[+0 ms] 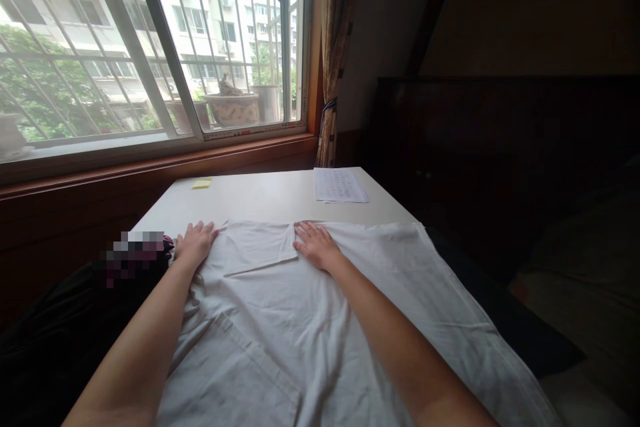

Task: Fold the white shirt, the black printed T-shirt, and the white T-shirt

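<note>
A white garment (280, 307), apparently a shirt, lies spread over the table toward me. Creases run through its middle, and a hemmed flap (260, 243) rests folded on its far left part. My left hand (197, 243) lies flat with fingers spread at the garment's far left corner. Palm down, my right hand (316, 245) presses on the far edge beside the flap's right end, its fingers stretched out. Neither hand is gripping the cloth. Part of the garment is hidden under my forearms, and its near end runs out of view.
Papers with writing (340, 185) and a yellow sticky note (202, 183) lie on the far part of the white table (255, 193). Dark fabric (55, 307) is at the left, partly pixelated. Beyond are a barred window (235, 47) and a tied curtain (330, 100).
</note>
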`<action>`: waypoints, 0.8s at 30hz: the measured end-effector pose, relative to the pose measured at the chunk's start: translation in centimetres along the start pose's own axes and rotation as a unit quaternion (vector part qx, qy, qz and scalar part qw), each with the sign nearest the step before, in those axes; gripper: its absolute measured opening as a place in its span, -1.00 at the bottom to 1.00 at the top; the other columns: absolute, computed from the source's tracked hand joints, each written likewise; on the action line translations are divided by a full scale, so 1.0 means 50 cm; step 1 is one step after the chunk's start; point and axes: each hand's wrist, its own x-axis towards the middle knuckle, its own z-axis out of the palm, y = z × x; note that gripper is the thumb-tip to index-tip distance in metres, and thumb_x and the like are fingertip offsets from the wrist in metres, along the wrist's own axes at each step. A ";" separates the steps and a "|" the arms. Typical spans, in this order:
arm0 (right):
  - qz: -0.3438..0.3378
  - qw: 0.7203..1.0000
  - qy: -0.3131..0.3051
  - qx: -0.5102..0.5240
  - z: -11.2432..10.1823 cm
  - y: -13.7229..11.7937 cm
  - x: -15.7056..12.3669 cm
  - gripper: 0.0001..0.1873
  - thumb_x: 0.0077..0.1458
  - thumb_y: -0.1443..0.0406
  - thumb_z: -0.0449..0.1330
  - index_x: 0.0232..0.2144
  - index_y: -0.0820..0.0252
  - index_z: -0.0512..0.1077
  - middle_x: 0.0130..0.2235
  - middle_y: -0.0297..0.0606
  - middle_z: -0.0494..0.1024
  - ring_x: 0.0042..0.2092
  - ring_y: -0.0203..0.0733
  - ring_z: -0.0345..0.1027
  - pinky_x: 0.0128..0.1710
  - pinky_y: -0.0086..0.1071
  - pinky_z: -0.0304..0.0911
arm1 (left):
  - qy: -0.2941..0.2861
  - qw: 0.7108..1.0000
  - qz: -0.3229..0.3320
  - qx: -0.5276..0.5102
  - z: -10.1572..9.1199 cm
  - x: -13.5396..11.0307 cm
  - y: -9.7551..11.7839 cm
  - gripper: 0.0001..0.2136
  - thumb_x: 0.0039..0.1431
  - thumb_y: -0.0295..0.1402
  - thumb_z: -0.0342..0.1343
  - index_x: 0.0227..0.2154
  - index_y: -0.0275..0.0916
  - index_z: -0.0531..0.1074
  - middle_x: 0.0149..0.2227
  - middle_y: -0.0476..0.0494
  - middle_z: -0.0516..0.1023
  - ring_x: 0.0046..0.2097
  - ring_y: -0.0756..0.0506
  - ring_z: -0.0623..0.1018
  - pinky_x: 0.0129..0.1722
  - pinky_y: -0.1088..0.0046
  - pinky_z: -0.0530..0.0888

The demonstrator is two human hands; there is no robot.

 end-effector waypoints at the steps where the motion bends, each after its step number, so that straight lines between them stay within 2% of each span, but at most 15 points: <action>1: -0.001 1.000 0.000 0.000 0.001 0.001 0.000 -0.31 0.42 -0.08 -0.20 0.45 0.01 0.05 0.50 -0.32 -0.06 0.50 -0.12 -0.31 0.45 -0.05 -0.43 | 0.000 1.000 0.001 0.003 -0.003 0.003 0.001 -0.47 0.44 0.01 -0.27 0.33 -0.03 0.24 0.47 -0.26 0.08 0.47 -0.38 0.00 0.34 -0.24 0.01; 4: -0.002 1.000 0.001 -0.003 0.002 0.002 -0.002 -0.31 0.43 -0.07 -0.20 0.46 0.03 0.05 0.51 -0.34 -0.08 0.50 -0.13 -0.33 0.46 -0.07 -0.44 | 0.005 1.000 0.005 0.014 -0.012 0.009 0.012 -0.49 0.45 -0.04 -0.24 0.32 -0.09 0.27 0.44 -0.31 0.15 0.44 -0.39 0.12 0.32 -0.24 0.11; 7: -0.003 1.000 0.000 -0.005 0.003 0.003 -0.002 -0.30 0.42 -0.08 -0.21 0.46 0.04 0.03 0.51 -0.35 -0.09 0.50 -0.13 -0.33 0.46 -0.07 -0.44 | 0.028 0.999 0.037 0.025 -0.025 -0.003 0.032 -0.50 0.44 -0.16 -0.16 0.32 -0.27 0.27 0.41 -0.45 0.18 0.42 -0.43 0.16 0.30 -0.20 0.20; 9: -0.003 1.000 -0.001 -0.007 0.003 0.004 -0.001 -0.28 0.42 -0.09 -0.22 0.46 0.05 0.03 0.51 -0.34 -0.09 0.50 -0.12 -0.32 0.46 -0.07 -0.44 | 0.050 0.995 0.076 0.030 -0.037 -0.027 0.047 -0.50 0.42 -0.25 -0.11 0.32 -0.35 0.25 0.42 -0.48 0.15 0.43 -0.41 0.13 0.32 -0.10 0.22; 11: -0.003 1.000 -0.001 -0.010 0.004 0.004 0.000 -0.28 0.42 -0.09 -0.21 0.46 0.06 0.02 0.51 -0.33 -0.09 0.50 -0.11 -0.31 0.46 -0.08 -0.43 | 0.063 0.990 0.120 0.032 -0.053 -0.071 0.059 -0.53 0.40 -0.30 -0.08 0.31 -0.30 0.27 0.42 -0.40 0.18 0.44 -0.35 0.14 0.33 0.01 0.25; 14: -0.004 1.000 0.003 -0.016 0.007 0.007 -0.003 -0.28 0.42 -0.08 -0.20 0.47 0.09 0.01 0.51 -0.30 -0.08 0.50 -0.11 -0.31 0.46 -0.09 -0.43 | 0.061 0.980 0.187 0.027 -0.084 -0.176 0.058 -0.57 0.40 -0.29 -0.05 0.27 -0.18 0.32 0.35 -0.26 0.31 0.35 -0.26 0.31 0.31 0.13 0.31; 17: -0.008 1.000 0.007 -0.022 0.008 0.013 -0.014 -0.28 0.42 -0.07 -0.20 0.46 0.12 0.01 0.50 -0.29 -0.07 0.50 -0.13 -0.30 0.46 -0.12 -0.44 | 0.069 0.966 0.247 -0.005 -0.114 -0.318 0.028 -0.59 0.41 -0.19 -0.06 0.24 -0.15 0.36 0.25 -0.24 0.41 0.22 -0.26 0.45 0.25 0.11 0.38; 19: -0.010 1.000 0.008 -0.025 0.007 0.018 -0.025 -0.29 0.43 -0.05 -0.19 0.46 0.13 0.03 0.50 -0.28 -0.07 0.50 -0.15 -0.29 0.46 -0.15 -0.43 | 0.070 0.969 0.234 -0.021 -0.126 -0.418 -0.009 -0.59 0.39 -0.12 -0.02 0.21 -0.09 0.40 0.20 -0.21 0.46 0.19 -0.27 0.47 0.23 0.11 0.40; 21: -0.009 1.000 0.009 -0.028 0.007 0.024 -0.038 -0.30 0.43 -0.03 -0.17 0.45 0.15 0.04 0.50 -0.26 -0.07 0.50 -0.15 -0.27 0.46 -0.16 -0.41 | 0.064 0.978 0.193 -0.036 -0.129 -0.508 -0.055 -0.55 0.35 -0.04 0.02 0.23 0.00 0.39 0.18 -0.17 0.48 0.19 -0.28 0.47 0.18 0.14 0.45; 24: -0.003 0.999 0.010 -0.034 0.008 0.032 -0.058 -0.31 0.43 0.00 -0.15 0.45 0.18 0.06 0.50 -0.24 -0.05 0.50 -0.12 -0.25 0.46 -0.15 -0.39 | 0.063 0.992 0.100 -0.051 -0.119 -0.608 -0.132 -0.46 0.29 0.05 0.04 0.26 -0.02 0.37 0.16 -0.21 0.51 0.12 -0.31 0.54 0.11 0.12 0.50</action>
